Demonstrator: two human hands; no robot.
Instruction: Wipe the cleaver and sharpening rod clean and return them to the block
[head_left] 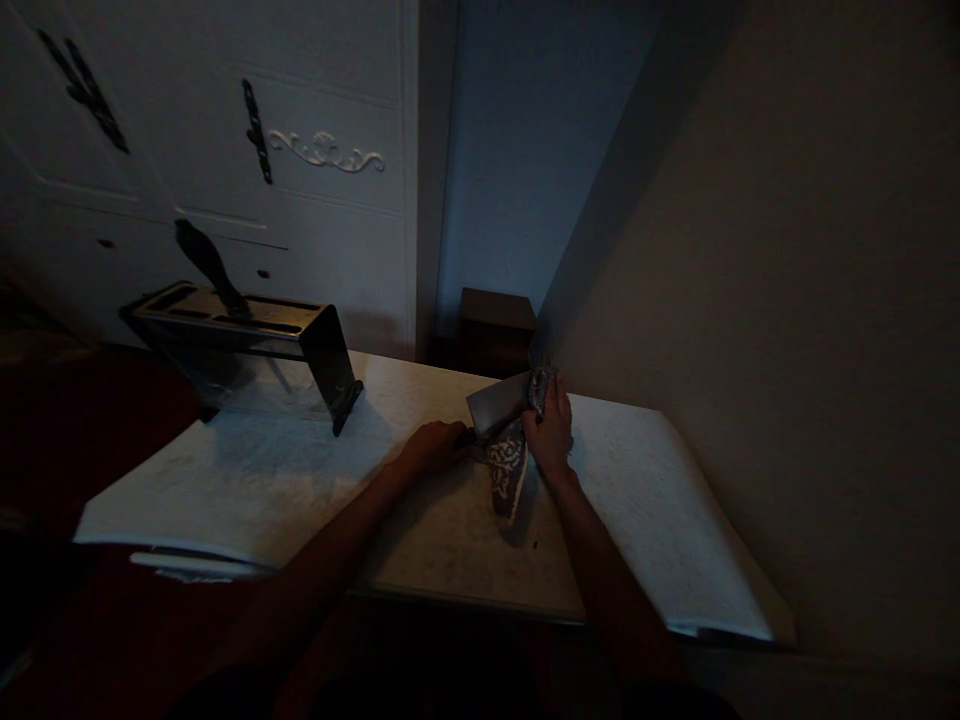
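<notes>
The room is dim, and much of the near left is lost in dark red shadow. At the far left, white cabinet doors [210, 150] with dark handles stand behind the counter [300, 470]. A dark knife block [247, 330] sits on the counter's far left part, tilted on its stand, with one knife handle [206, 255] sticking up out of a slot; the other slots are too dark to read.

Near the middle of the counter, the left hand [435, 445] is curled closed around the handle of a cleaver [499, 402]. The handle itself is hidden inside the fist. The broad grey blade rises to the right, tilted, with its far corner hidden by cloth.

Just right of the blade, the right hand [551, 430] presses a patterned cloth [508, 475] against the blade's face, fingers closed over the cloth's upper part. The lower end of the cloth hangs down onto the counter between the two forearms. Its pattern shows as pale swirls on grey; finer detail cannot be made out.

Behind the hands a small dark box [495, 325] stands against the blue wall. To the right, a plain wall lies in shadow. The counter's near edge is cut off by darkness.
</notes>
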